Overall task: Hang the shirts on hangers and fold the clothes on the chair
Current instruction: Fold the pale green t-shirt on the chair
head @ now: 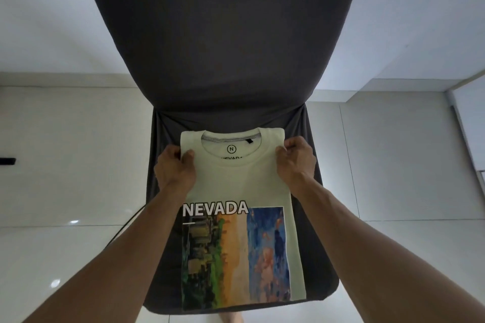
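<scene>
1. The floor [393, 165] is pale, glossy tile with thin grout lines and small bright reflections at the left; it meets a white wall [39, 21] behind the chair.
2. The chair [223, 47] wears a dark grey stretch cover, smooth on the tall backrest and gathered into folds where backrest meets seat. The top of the backrest is cut off by the frame edge.
3. The T-shirt [236, 178] lies flat on the chair seat, collar toward the backrest, folded into a narrow rectangle with the sleeves tucked out of sight. It is soft, pale cream cotton with a ribbed round neck, a small dark tag inside the collar, the word NEVADA in white letters, and a painterly print in green, orange and blue. Its lower edge hangs at the front edge of the seat.
4. The left hand [174, 169] grips the shirt's left shoulder edge, thumb on top and fingers curled under the cloth, hidden.
5. The right hand [296, 161] pinches the right shoulder edge the same way, fingers folded round the fabric.
6. A thin dark cable [123, 228] runs over the floor left of the seat, partly hidden by the left forearm.
7. A small dark object [7, 161] at the left edge is cut off and hard to make out.
</scene>
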`<move>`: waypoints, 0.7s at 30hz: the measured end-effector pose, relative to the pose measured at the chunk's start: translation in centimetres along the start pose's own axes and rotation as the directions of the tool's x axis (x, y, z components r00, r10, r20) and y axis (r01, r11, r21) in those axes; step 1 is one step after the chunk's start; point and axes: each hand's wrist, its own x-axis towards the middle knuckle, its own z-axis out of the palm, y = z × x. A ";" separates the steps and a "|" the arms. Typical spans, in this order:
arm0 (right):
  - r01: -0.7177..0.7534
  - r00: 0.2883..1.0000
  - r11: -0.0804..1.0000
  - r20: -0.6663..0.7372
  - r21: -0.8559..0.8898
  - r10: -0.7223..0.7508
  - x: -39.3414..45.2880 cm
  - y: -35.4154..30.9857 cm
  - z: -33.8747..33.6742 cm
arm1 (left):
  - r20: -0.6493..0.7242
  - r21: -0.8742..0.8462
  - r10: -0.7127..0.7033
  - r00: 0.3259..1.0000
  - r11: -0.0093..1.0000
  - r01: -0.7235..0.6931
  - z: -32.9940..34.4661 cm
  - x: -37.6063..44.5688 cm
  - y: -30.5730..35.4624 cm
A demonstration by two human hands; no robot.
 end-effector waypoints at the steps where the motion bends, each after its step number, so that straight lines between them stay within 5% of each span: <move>1: 0.047 0.998 0.998 -0.037 -0.036 -0.049 0.0 0.0 0.2 | -0.023 -0.018 0.005 1.000 1.000 -0.005 0.1 -0.1 -0.1; 3: 0.146 0.984 0.975 -0.079 -0.166 -0.161 -0.6 0.5 0.5 | -0.058 -0.073 0.023 0.998 0.997 -0.027 0.0 -0.7 -0.3; 5: 0.308 0.932 0.875 -0.065 -0.372 -0.356 -2.3 1.6 0.8 | -0.119 0.072 0.203 0.972 0.978 -0.196 -0.1 -1.9 -1.0; 9: 0.603 0.760 0.615 0.132 -0.509 -0.637 -8.2 5.6 2.1 | 0.023 0.311 0.665 0.747 0.705 -0.637 0.4 -6.9 -4.1; 14: 0.599 0.786 0.519 0.325 -0.609 -0.526 -13.4 13.1 2.2 | 0.346 0.411 0.595 0.726 0.599 -0.687 1.1 -13.5 -11.5; 19: 0.574 0.799 0.483 0.323 -0.661 -0.506 -13.5 16.9 -0.4 | 0.336 0.545 0.500 0.799 0.589 -0.597 -0.2 -15.2 -15.9; 21: 0.499 0.848 0.554 0.244 -0.666 -0.471 -13.7 17.1 -1.2 | 0.299 0.562 0.443 0.845 0.634 -0.532 -0.2 -15.8 -15.9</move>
